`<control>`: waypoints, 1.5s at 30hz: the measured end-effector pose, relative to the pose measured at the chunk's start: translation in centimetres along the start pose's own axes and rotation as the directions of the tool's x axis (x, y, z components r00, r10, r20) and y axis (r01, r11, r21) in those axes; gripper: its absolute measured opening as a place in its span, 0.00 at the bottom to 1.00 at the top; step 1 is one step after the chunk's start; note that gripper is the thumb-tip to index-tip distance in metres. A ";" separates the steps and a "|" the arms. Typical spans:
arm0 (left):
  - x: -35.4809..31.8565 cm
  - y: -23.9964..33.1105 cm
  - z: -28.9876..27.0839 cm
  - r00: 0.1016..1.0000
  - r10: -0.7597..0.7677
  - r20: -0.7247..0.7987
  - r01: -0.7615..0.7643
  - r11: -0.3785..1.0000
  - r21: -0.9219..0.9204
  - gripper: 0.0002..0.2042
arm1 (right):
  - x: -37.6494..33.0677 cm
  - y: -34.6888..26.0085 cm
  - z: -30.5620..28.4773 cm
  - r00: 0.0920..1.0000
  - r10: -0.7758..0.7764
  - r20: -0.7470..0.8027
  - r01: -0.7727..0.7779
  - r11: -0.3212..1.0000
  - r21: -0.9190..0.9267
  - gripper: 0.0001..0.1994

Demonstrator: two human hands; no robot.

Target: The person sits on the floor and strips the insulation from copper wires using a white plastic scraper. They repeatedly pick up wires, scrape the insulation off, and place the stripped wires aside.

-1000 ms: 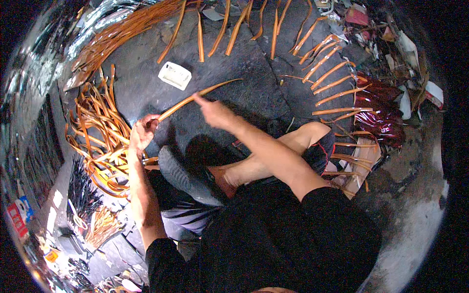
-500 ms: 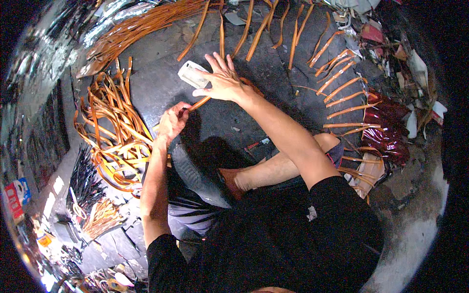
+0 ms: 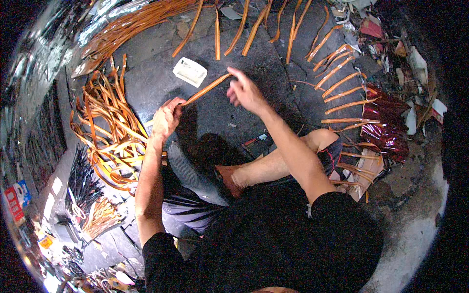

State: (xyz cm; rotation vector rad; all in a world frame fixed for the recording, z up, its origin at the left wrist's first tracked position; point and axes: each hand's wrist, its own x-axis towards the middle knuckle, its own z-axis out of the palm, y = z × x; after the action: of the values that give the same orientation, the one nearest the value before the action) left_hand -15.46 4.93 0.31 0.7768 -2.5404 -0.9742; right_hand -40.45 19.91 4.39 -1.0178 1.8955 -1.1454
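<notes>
- While the person sits on the dark slab [image 3: 210,112], the left hand [image 3: 166,119] is clenched around the near end of one orange strip [image 3: 205,90], gripping it firmly.
- That strip runs up and to the right from the left fist, slanting across the slab toward the right hand [image 3: 246,90].
- The right hand is at the strip's far end with fingers loosely curled; the fingertips seem to touch or pinch the tip, but whether it truly grips cannot be told.
- A small white box [image 3: 189,72] lies on the slab just above the strip, apart from both hands.
- Left of the slab sits a tangled pile of orange strips [image 3: 105,136], close beside the left forearm.
- Along the slab's far and right edges, single strips [image 3: 342,93] are laid out in a fan, each separate from its neighbour.
- Right of the slab, beyond the fan, lies crumpled dark red foil [image 3: 386,124] among scraps.
- A bare foot [image 3: 234,178] is tucked at the slab's near edge, below the hands.
- By judgement, the step in hand is straightening or drawing one strip taut between the hands, between pile and fan.
- The next move would likely call for a firm pinch by the right hand and an even pull along the strip's length, keeping it flat and clear of the box, so it does not twist or kink.
</notes>
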 end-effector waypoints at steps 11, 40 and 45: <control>-1.7 -6.8 -1.8 0.905 -0.203 0.373 0.424 0.375 -0.824 0.12 | -1.7 -1.0 7.9 0.899 0.198 0.392 -0.107 0.965 -0.240 0.29; -0.8 -3.4 -6.2 0.844 -0.165 0.511 0.312 0.925 -0.217 0.07 | -12.0 3.1 -7.0 0.981 -0.091 0.173 0.158 0.888 -0.432 0.19; 6.1 14.9 -11.1 0.800 -0.007 0.600 0.179 0.957 -0.227 0.12 | -9.9 6.9 -3.3 0.979 -0.185 0.091 0.206 0.846 -0.491 0.12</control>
State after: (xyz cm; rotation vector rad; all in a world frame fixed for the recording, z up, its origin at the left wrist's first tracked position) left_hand -20.83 4.88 19.07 0.5782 -2.7779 -1.8068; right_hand -40.61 31.91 0.91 -1.5331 2.1475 -0.7350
